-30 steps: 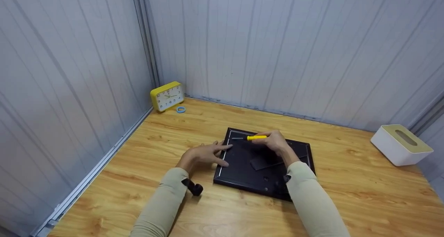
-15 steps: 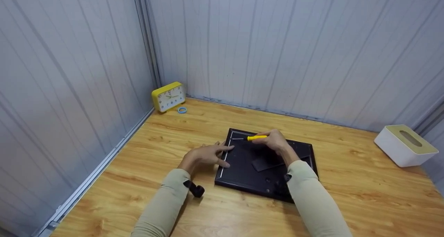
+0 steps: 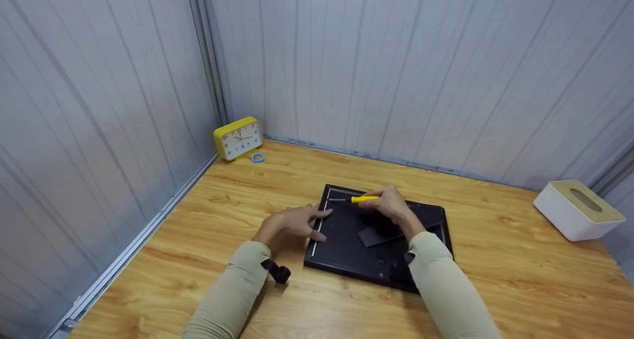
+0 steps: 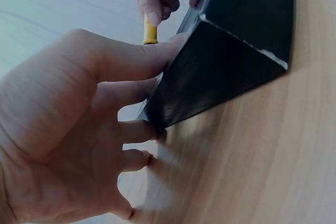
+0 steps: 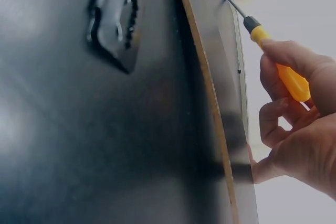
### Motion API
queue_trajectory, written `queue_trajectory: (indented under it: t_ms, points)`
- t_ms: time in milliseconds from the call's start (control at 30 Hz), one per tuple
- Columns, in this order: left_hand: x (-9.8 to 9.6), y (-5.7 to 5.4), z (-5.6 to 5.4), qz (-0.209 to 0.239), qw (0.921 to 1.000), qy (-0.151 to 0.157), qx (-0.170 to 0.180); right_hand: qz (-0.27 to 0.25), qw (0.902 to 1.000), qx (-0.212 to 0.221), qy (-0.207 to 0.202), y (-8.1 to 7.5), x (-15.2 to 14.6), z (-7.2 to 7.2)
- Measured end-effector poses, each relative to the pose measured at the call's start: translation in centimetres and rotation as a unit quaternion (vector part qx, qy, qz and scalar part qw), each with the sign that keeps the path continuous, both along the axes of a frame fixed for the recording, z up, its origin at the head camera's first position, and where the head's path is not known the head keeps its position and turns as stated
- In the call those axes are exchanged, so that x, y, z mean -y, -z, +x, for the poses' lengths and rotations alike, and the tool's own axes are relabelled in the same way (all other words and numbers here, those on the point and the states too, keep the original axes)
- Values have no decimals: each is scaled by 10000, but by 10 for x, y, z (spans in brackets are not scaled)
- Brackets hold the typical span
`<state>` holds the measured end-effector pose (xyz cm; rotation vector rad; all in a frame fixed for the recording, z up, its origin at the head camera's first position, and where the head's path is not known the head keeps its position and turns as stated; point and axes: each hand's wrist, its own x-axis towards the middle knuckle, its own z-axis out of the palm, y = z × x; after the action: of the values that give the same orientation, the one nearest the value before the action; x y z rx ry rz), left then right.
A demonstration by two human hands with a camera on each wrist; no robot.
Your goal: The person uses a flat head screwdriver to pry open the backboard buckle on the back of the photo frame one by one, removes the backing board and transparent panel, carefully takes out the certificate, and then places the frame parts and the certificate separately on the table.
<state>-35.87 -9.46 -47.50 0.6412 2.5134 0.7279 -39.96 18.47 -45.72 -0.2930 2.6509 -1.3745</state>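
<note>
The left hand (image 3: 294, 222) is spread wide, nothing gripped in it; its thumb and forefinger are rested on the near-left edge of a black picture frame (image 3: 342, 240), laid back-up on the worktop (image 3: 520, 269). In the right hand (image 3: 389, 202), over the frame's far part, a yellow screwdriver (image 5: 293, 82) is held between thumb and curled fingers, its shaft pointed leftward. The tip is brought to the inner edge, just beyond the left hand's fingertips; whether it bites cannot be told. Below the right hand, the stand flap (image 3: 379, 234) is seen lying across the back.

The step in hand is judged to be work along that edge with the tip. For the next move, a steady left hand and a controlled, shallow push seem called for.

Well right of the right hand, a tissue box (image 3: 569, 217) is placed; beyond the left hand, a blue ring (image 3: 257, 157) and a yellow clock (image 3: 239, 138) are set.
</note>
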Motion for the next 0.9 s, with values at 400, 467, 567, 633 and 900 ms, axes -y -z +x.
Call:
queue_trajectory:
  t_ms: [400, 467, 567, 633, 900]
  points:
    - [0, -1, 1, -106, 9998, -178, 30, -154, 9997, -117, -140, -20, 21, -6]
    - [-1, 0, 2, -114, 9997, -197, 61, -107, 9996, -208, -179, -30, 32, -6]
    - [-3, -1, 1, -117, 9998, -175, 30, 51, 9988, -379, -309, -44, 50, -7]
    - [-4, -2, 1, -94, 9998, -168, 25, 296, 9975, -498, -396, -52, 61, -7]
    - [0, -1, -1, 119, 9998, 147, -90, 961, 9913, -651, -619, -68, 95, -11]
